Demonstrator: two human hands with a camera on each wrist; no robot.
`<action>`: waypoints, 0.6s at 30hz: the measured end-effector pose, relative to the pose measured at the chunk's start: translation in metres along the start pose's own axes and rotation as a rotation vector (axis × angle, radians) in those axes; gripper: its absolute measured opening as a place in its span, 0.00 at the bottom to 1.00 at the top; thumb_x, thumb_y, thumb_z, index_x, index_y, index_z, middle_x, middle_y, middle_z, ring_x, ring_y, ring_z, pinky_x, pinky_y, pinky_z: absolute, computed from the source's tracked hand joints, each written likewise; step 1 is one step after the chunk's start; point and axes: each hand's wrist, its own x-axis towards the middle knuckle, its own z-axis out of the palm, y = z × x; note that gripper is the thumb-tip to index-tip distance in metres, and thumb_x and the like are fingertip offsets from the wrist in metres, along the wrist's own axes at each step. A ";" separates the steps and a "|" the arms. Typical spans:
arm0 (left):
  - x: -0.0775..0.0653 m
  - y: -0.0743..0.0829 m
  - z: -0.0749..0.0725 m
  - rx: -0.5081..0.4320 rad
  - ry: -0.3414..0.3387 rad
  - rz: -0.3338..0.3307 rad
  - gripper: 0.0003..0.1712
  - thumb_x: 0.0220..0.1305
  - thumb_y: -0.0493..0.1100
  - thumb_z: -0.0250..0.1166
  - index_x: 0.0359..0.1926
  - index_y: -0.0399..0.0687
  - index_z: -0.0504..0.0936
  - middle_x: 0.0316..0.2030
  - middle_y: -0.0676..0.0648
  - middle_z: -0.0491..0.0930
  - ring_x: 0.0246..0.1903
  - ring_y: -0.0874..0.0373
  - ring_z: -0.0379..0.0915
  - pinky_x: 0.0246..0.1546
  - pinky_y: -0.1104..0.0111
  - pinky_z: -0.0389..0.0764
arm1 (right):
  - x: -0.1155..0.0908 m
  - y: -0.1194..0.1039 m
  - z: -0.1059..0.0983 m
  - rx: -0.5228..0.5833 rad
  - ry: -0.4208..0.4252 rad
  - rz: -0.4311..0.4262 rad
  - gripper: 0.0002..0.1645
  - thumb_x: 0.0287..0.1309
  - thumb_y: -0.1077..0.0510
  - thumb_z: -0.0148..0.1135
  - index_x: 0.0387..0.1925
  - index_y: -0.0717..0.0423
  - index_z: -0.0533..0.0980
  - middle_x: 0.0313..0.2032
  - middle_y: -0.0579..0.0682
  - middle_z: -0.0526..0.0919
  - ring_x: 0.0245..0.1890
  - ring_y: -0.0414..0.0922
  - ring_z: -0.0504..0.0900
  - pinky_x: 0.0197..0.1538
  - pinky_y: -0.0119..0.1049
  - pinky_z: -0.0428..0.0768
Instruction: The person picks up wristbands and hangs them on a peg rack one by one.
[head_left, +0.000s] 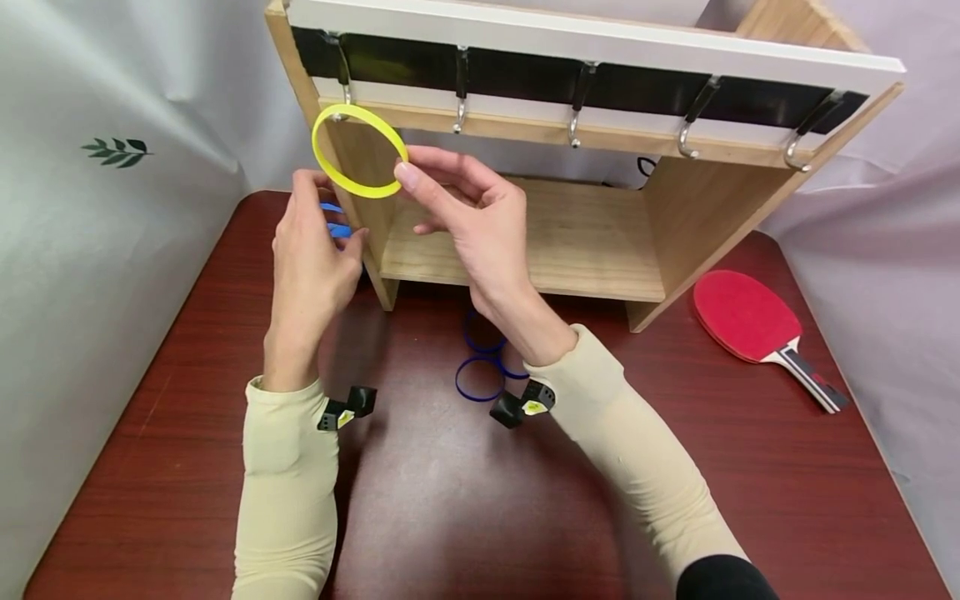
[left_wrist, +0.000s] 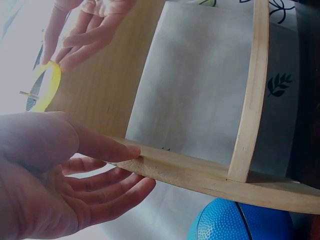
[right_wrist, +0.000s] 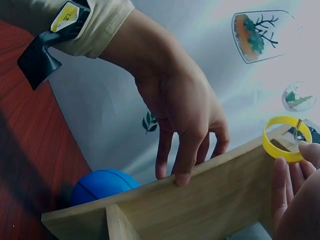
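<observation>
My right hand (head_left: 487,212) pinches a thin yellow ring (head_left: 365,192) between thumb and fingertips. The ring is at the leftmost metal hook (head_left: 346,71) of a wooden rack (head_left: 525,287), and the hook's tip shows within its outline. In the right wrist view the yellow ring (right_wrist: 270,146) overlaps the hook too. My left hand (head_left: 307,258) grips the edge of the rack's left side panel, thumb on one side and fingers on the other, as the left wrist view shows (left_wrist: 75,175). A blue ball (left_wrist: 242,222) sits just outside that panel, mostly hidden by the hand in the head view.
More hooks (head_left: 577,104) line the rack's front bar, with no rings on them. Several dark blue rings (head_left: 480,398) lie on the red-brown table (head_left: 435,500) below my right wrist. A red table tennis paddle (head_left: 750,321) lies right of the rack. Pale curtains (head_left: 112,275) surround the table.
</observation>
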 end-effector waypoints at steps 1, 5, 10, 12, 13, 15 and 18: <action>0.000 0.000 0.000 -0.001 -0.001 -0.001 0.28 0.60 0.34 0.66 0.58 0.37 0.64 0.50 0.37 0.74 0.47 0.47 0.75 0.50 0.54 0.73 | 0.000 0.000 0.000 -0.008 -0.005 -0.006 0.12 0.58 0.67 0.67 0.44 0.66 0.82 0.39 0.54 0.86 0.37 0.50 0.85 0.31 0.40 0.82; 0.000 0.000 0.001 0.005 0.002 0.003 0.28 0.59 0.34 0.66 0.58 0.37 0.64 0.48 0.38 0.74 0.47 0.47 0.75 0.49 0.53 0.73 | -0.002 0.001 -0.007 -0.033 -0.022 -0.055 0.13 0.58 0.68 0.66 0.45 0.67 0.81 0.40 0.55 0.87 0.37 0.51 0.85 0.29 0.41 0.82; -0.001 0.000 0.004 0.006 0.017 0.013 0.30 0.58 0.33 0.67 0.59 0.36 0.64 0.44 0.37 0.74 0.46 0.47 0.75 0.48 0.51 0.73 | -0.011 -0.003 -0.028 -0.071 -0.030 -0.121 0.12 0.58 0.70 0.65 0.45 0.69 0.81 0.42 0.58 0.86 0.36 0.53 0.86 0.28 0.41 0.82; -0.001 0.000 0.004 0.002 0.019 0.015 0.30 0.58 0.33 0.67 0.59 0.36 0.64 0.44 0.37 0.75 0.45 0.47 0.75 0.48 0.51 0.73 | -0.017 -0.006 -0.042 -0.108 -0.028 -0.129 0.11 0.58 0.70 0.66 0.44 0.68 0.82 0.40 0.59 0.86 0.34 0.53 0.86 0.27 0.42 0.82; -0.001 0.000 0.003 0.002 0.019 0.014 0.30 0.58 0.34 0.67 0.59 0.36 0.64 0.44 0.37 0.75 0.46 0.47 0.75 0.49 0.52 0.73 | -0.020 -0.007 -0.050 -0.131 -0.028 -0.128 0.11 0.58 0.69 0.66 0.44 0.67 0.82 0.39 0.60 0.86 0.32 0.53 0.86 0.26 0.42 0.82; 0.000 0.000 0.003 0.002 0.018 0.012 0.29 0.58 0.34 0.66 0.58 0.36 0.64 0.46 0.38 0.74 0.46 0.48 0.76 0.49 0.52 0.73 | -0.026 -0.009 -0.068 -0.185 -0.035 -0.122 0.12 0.58 0.69 0.66 0.44 0.66 0.82 0.34 0.61 0.86 0.28 0.53 0.85 0.25 0.41 0.81; 0.001 0.000 0.002 -0.005 0.013 0.002 0.28 0.59 0.34 0.66 0.58 0.37 0.64 0.49 0.39 0.74 0.47 0.49 0.76 0.50 0.55 0.73 | -0.035 -0.007 -0.098 -0.314 -0.089 -0.085 0.12 0.59 0.66 0.66 0.45 0.63 0.83 0.29 0.61 0.85 0.25 0.53 0.84 0.24 0.40 0.81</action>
